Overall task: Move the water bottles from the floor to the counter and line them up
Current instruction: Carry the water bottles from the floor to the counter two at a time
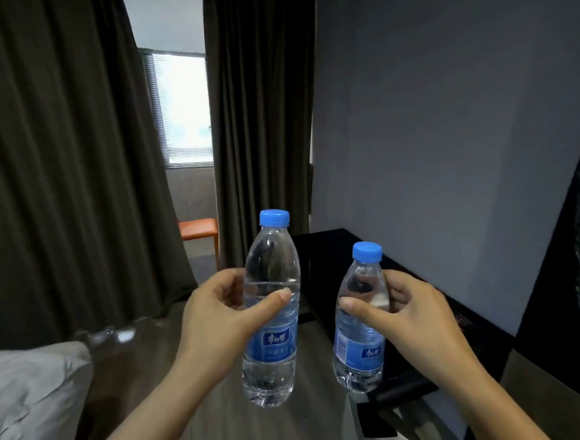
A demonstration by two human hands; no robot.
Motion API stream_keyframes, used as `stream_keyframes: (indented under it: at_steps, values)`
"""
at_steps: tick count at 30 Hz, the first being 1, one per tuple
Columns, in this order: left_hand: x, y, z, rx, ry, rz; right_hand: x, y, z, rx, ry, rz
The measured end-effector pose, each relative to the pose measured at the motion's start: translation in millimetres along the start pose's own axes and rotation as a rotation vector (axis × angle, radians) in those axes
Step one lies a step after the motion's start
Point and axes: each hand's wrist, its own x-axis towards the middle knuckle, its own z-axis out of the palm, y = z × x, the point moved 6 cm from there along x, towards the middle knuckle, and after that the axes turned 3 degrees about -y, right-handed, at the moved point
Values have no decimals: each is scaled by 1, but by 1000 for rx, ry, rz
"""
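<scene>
Left hand wraps the taller bottle, fingertips out of sight behind it. It's the same with the right hand on the lower bottle. Label print on both is too small to read. Near left, something glinting by the bedding is pure blur. Far off, only part of an orange seat shows between the curtains. Both forearms run off the bottom edge.

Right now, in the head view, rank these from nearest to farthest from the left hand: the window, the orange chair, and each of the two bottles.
1. The left bottle: gripped in the left hand.
2. The right bottle: just to the right, held by the right hand.
3. The chair: well ahead, on the floor.
4. The window: farthest, beyond the chair.
</scene>
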Motion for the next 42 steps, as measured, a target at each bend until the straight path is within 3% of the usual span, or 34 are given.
stream_keyframes:
  at_steps: [30,42]
  values:
    - [435,-320,145,-225,-313,-206,393,266,93,-62,211,382]
    - [567,-457,212,-187,-674,-312,486,362,148,51,373,649]
